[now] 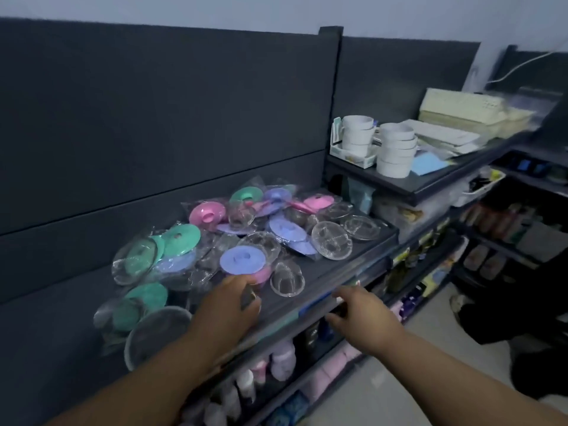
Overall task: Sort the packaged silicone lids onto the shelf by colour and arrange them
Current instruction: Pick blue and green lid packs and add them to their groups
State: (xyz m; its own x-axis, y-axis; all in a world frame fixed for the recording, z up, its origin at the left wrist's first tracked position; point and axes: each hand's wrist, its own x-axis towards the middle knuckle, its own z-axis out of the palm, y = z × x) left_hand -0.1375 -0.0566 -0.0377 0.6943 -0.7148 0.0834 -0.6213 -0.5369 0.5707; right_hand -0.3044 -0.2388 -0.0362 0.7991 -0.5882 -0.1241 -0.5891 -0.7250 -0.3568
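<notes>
Silicone lids (287,230) in clear plastic packets lie jumbled across the dark grey shelf (353,265), with the colours mixed together. Green lids (181,239) sit toward the left end, some close to the back panel and some nearer the front-left corner. Pink lids (206,213) lie mostly toward the back, purple lids (242,259) around the middle, and clear lids (332,241) toward the right end and along the front edge. 1 large clear lid (156,333) lies at the front-left corner, just beside my left forearm.

My left hand (227,305) is over the front of the shelf, just in front of a purple lid that rests on a pink one. Its fingers are bent and the thumb reaches toward the pink packet, but I cannot tell whether it has hold of anything. My right hand (353,309) is at the shelf's front edge, further to the right, with its fingers curled at the rail. I cannot tell whether they grip it.

Beyond the right end, a higher shelf (436,186) carries 2 stacks of white cups (396,149) and a blue sheet (428,164).
</notes>
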